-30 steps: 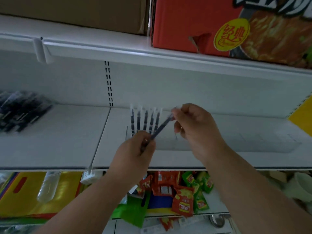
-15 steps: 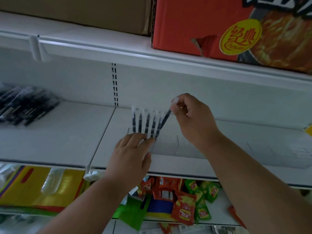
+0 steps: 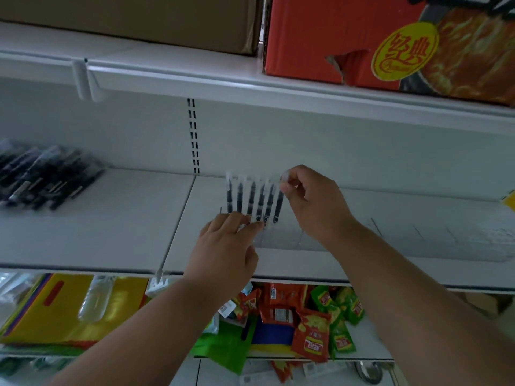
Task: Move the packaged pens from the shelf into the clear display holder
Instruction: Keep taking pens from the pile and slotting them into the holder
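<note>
The left hand [image 3: 227, 247] covers the near-left end of the clear display holder [image 3: 281, 238], so the bottoms of the leftmost packaged pens [image 3: 252, 199] are lost behind its fingers. The holder's far walls can hardly be made out against the white shelf [image 3: 111, 232]. The loose pile of pens [image 3: 41, 176] at the shelf's left end is blurred and cut by the picture's edge; their number cannot be told. The red carton [image 3: 320, 37] overhead runs past the top and right edges.
</note>
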A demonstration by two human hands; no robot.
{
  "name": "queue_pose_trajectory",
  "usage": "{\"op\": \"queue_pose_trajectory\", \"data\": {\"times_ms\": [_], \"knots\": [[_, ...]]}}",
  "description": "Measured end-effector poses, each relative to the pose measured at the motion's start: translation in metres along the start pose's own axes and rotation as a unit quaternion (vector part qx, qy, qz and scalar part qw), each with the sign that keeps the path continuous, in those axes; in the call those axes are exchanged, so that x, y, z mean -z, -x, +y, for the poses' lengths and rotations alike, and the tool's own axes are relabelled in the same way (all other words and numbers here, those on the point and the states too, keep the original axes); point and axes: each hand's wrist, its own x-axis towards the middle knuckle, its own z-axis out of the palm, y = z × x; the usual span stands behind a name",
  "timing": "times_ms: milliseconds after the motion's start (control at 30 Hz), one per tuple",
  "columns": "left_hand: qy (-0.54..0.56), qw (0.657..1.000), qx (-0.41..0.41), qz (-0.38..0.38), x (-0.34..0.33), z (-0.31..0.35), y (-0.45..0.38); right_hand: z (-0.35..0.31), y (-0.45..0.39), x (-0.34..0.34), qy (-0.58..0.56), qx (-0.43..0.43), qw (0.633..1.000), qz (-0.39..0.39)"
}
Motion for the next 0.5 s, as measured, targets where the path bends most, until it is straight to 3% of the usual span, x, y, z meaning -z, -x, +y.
{"op": "queue_pose_trajectory", "data": {"times_ms": [233, 367, 500], "knots": [[-0.003, 1.0, -0.018, -0.018, 0.003, -0.005, 0.0, 0.002, 0.007, -0.007, 0.033, -0.033, 0.999, -0.023], [0.011, 0.999, -0.02, -0.04, 0.005, -0.005, 0.001, 0.002, 0.017, -0.008, 0.051, -0.045, 0.998, 0.019], [0.044, 0.999, -0.011, -0.01, 0.011, -0.001, 0.004, -0.007, 0.04, 0.0, 0.048, 0.029, 0.997, 0.058]]}}
